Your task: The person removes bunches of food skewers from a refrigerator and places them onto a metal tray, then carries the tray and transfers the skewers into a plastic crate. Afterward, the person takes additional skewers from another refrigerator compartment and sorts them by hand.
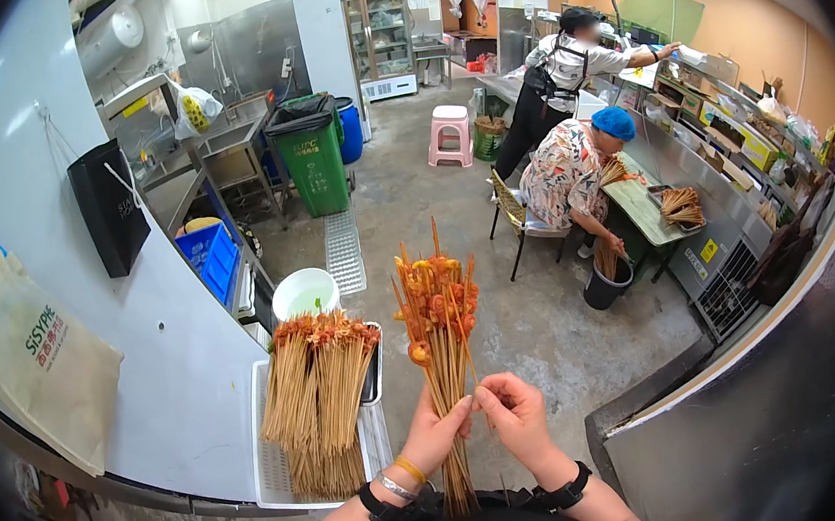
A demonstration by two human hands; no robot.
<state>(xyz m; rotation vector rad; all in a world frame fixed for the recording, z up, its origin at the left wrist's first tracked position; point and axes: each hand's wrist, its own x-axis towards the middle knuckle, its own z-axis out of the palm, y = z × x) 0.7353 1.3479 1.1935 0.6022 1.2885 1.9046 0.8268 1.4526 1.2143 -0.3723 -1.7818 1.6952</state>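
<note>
My left hand (436, 429) is wrapped round a thick bundle of bamboo skewers (443, 358), held upright in front of me. Orange-red pieces of food (438, 299) are threaded on their upper ends. Close beside it, my right hand (515, 414) pinches the thin stick of one skewer at the bundle's right side, fingers closed. To the left, a large pile of skewers (315, 401) with reddish tips lies in a white plastic basket (270, 481). A dark-edged tray (375, 365) is partly hidden beside the pile.
A white bucket (305, 289) stands behind the basket. Further off are a green bin (311, 170) and a pink stool (449, 137). At right, a seated person (570, 175) handles skewers over a black bucket (608, 287); another person (560, 71) stands behind, reaching toward shelves.
</note>
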